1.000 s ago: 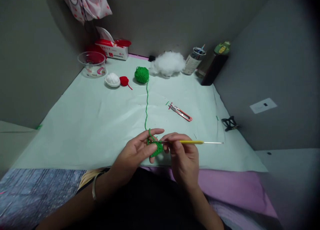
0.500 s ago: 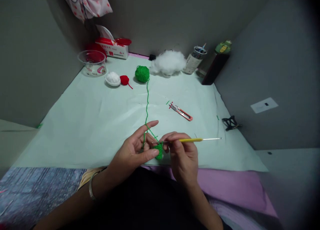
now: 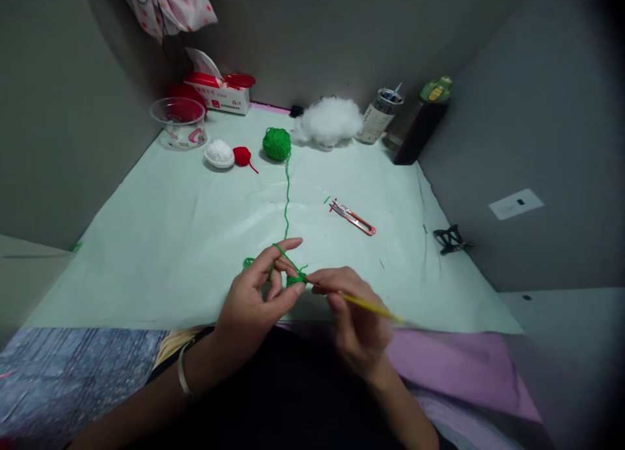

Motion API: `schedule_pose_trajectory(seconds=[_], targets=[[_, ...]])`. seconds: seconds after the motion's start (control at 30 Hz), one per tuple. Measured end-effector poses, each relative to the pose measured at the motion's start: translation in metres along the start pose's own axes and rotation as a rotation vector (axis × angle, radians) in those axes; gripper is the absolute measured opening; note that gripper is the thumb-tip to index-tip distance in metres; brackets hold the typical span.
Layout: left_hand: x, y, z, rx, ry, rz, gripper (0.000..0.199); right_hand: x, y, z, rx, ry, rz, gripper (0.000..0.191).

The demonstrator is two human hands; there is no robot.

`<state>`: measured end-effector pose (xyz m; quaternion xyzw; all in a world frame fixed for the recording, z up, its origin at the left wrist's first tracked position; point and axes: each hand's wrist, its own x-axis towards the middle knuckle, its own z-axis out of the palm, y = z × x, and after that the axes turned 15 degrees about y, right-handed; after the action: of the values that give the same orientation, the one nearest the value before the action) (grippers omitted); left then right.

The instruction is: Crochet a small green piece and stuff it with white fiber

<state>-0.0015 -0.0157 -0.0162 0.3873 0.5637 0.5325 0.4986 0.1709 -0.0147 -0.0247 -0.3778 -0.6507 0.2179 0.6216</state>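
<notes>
1. Head view: pale tabletop [image 3: 185,241], grey walls [image 3: 312,40].
2. One green ball [image 3: 277,144], one white ball [image 3: 219,154], one red ball [image 3: 242,156].
3. My left hand [image 3: 256,297], half-curled, pinches one green crochet piece [image 3: 295,281] near front edge.
4. My right hand [image 3: 360,320] grips one yellow hook [image 3: 372,309], fingers closed.

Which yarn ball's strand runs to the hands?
The green ball, rightmost of the three: its strand reaches the left hand. The red ball has a short tail; the white ball shows none.
</notes>
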Motion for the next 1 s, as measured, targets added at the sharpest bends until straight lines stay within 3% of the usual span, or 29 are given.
schedule_pose_trajectory(seconds=[0.1,0.17,0.23,0.3,0.37,0.47,0.67,1.0], targets=[[-0.004,0.0,0.005,-0.013,0.084,-0.025,0.065,-0.006,0.005,0.001,-0.284,-0.039,-0.328,0.029],[-0.004,0.0,0.006,-0.187,0.005,-0.168,0.074,-0.008,0.007,0.003,-0.36,0.0,-0.402,0.032],[0.0,0.001,0.004,-0.375,-0.135,-0.366,0.078,-0.007,0.006,0.003,-0.272,0.055,-0.314,0.029],[0.006,0.002,0.0,-0.476,-0.211,-0.502,0.073,-0.003,0.002,0.003,-0.071,0.162,-0.075,0.024],[0.01,0.004,-0.003,-0.502,-0.191,-0.513,0.066,0.003,-0.001,0.003,0.173,0.247,0.192,0.023],[0.009,0.005,-0.003,-0.503,-0.178,-0.423,0.061,0.008,-0.001,0.006,0.425,0.182,0.427,0.019],[0.004,-0.002,0.0,-0.462,-0.252,-0.328,0.054,0.004,0.006,0.011,0.39,0.147,0.471,0.017],[0.006,-0.007,-0.002,-0.375,-0.206,-0.262,0.049,0.004,0.003,0.006,0.455,0.175,0.536,0.018]])
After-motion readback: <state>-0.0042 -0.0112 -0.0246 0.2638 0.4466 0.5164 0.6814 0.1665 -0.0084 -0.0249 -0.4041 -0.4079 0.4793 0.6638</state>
